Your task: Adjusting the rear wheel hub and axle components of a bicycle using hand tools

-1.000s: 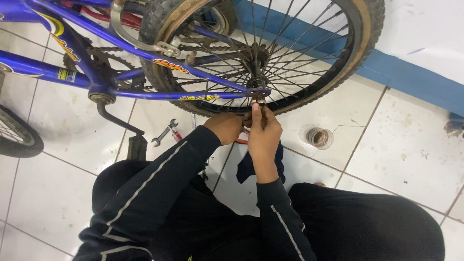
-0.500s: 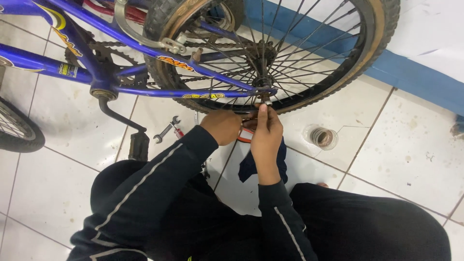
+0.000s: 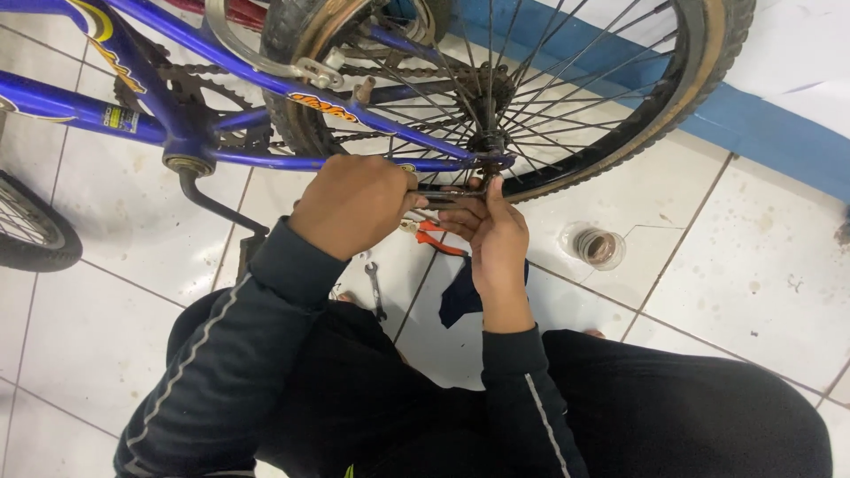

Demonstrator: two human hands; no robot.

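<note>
You're on a white tiled floor point(image 3: 735, 265), scuffed, with dark grout lines. A blue skirting band point(image 3: 761, 133) runs at 2 o'clock under a white wall point(image 3: 797, 44). Lighting's flat and even.

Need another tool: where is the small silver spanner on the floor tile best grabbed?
Grip the small silver spanner by its thin middle shaft, from above. It lies flat on the white tile, apart from the left hand and right hand, close to the knee.

Both arms reach far forward; left hand point(image 3: 354, 205) curled in a closed grip, right hand point(image 3: 491, 232) upright, fingers pinched just beside it.
</note>
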